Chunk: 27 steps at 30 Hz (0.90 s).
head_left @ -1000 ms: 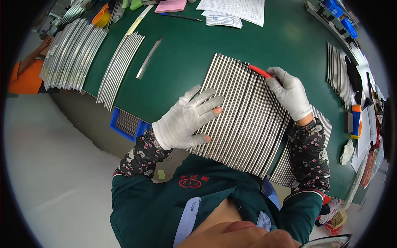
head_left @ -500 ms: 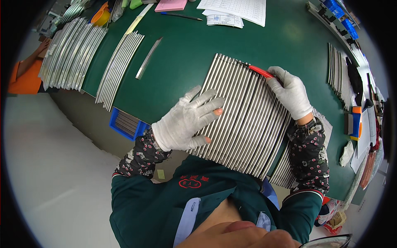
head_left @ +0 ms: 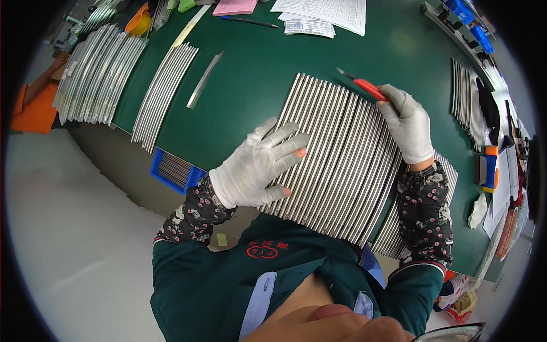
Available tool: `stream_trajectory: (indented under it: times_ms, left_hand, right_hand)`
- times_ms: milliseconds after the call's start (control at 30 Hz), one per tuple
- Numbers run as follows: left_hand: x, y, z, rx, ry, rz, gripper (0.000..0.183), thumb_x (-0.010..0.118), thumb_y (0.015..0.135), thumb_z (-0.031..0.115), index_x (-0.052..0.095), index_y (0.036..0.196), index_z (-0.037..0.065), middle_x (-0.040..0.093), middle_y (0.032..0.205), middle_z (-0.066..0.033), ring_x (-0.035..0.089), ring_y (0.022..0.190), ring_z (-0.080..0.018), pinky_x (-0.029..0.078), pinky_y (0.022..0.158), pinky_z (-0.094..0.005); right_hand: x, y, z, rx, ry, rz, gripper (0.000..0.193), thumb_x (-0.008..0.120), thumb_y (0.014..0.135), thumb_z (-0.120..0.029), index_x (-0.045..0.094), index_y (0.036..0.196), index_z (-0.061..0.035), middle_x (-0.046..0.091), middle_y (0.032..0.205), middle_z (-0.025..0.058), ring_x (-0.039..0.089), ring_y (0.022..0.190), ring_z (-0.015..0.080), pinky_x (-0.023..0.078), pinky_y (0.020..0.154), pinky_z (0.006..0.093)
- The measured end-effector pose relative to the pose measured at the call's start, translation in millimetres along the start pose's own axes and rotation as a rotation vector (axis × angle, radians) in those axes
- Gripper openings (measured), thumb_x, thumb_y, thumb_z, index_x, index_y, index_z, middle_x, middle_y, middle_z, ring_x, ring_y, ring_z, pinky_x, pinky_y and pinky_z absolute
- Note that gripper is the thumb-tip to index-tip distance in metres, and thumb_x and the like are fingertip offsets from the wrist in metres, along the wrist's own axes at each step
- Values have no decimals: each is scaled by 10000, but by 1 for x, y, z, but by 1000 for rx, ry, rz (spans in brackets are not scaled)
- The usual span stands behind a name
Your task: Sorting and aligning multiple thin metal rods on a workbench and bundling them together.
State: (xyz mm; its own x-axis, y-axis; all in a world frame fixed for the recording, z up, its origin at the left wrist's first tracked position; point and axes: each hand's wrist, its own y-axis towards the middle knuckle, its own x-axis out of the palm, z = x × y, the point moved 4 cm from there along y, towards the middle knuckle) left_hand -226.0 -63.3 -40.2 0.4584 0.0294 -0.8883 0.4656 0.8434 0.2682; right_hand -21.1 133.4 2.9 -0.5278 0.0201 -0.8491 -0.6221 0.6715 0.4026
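A dense row of slim silver metal rods [head_left: 336, 148] lies side by side on the green table in front of me. My left hand [head_left: 256, 162], in a white glove with bare tips showing on some fingers, rests flat on the row's left part, fingers spread. Closed around a red-handled knife [head_left: 369, 88] is my gloved right hand [head_left: 409, 125]. The knife's short, pale pointed tip is off the rods, beyond their far ends. A second batch of rods [head_left: 393, 228] shows partly beneath my right forearm.
Left on the table lie bagged rods [head_left: 99, 74], a curved row of rods [head_left: 165, 94] and one flat strip [head_left: 205, 80]. Papers [head_left: 322, 14], a pen [head_left: 249, 21] and a pink pad [head_left: 235, 7] are at the back. More rods [head_left: 466, 105] lie right. An orange-sleeved person [head_left: 37, 105] is far left.
My right hand has moved slightly right, lifting the knife's tip away from the rods' far ends so it now points over bare table. The left hand has stayed in place.
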Motion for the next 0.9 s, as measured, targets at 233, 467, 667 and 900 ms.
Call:
stream_trajectory:
  times_ms: [233, 467, 667, 900]
  left_hand:
    - [-2, -1, 0, -4, -5, 6, 754, 381, 938, 622, 309, 1488, 112, 444, 1435, -161, 420, 1321, -424, 264, 1110, -625]
    - [-3, 2, 2, -5, 24, -13, 724, 396, 933, 611, 393, 1404, 61, 456, 1418, -163, 428, 1314, -422, 270, 1108, -620]
    - [-2, 3, 1, -21, 19, -36, 711, 396, 934, 621, 403, 1395, 79, 455, 1424, -156, 430, 1312, -417, 274, 1103, -616]
    - [1, 0, -1, -5, 17, -4, 735, 382, 933, 637, 366, 1431, 98, 447, 1432, -155, 428, 1313, -417, 272, 1098, -624]
  right_hand:
    - [14, -8, -2, 107, 141, -176, 252, 685, 888, -237, 709, 1103, -107, 692, 879, 113, 677, 781, 253, 543, 737, 340]
    - [15, -6, 3, 133, 158, -179, 267, 687, 887, -246, 705, 1107, -96, 700, 903, 122, 684, 799, 254, 546, 748, 338]
    - [11, 2, 1, 107, 109, -199, 260, 689, 883, -250, 711, 1096, -103, 706, 917, 115, 686, 809, 254, 549, 752, 340]
    - [6, 6, -13, -147, -249, 25, 205, 722, 824, -203, 699, 1021, -150, 626, 768, 22, 633, 692, 206, 536, 642, 322]
